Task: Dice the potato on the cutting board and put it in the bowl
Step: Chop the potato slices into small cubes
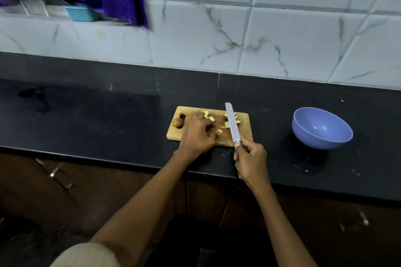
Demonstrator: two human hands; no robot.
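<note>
Dicing stage. Cutting board (243,136), frame centre: potato pieces (227,124) scattered. Left hand (196,136) pinches one piece; right hand (249,158) grips knife (231,123). Bowl (322,129) right, unfilled. Next: steady downward cuts.

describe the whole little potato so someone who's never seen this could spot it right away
On the black counter lies a wooden board. At its left end, by the handle slot, sits the potato. It alone is round, brown and uncut; the other bits are pale pieces.
</note>
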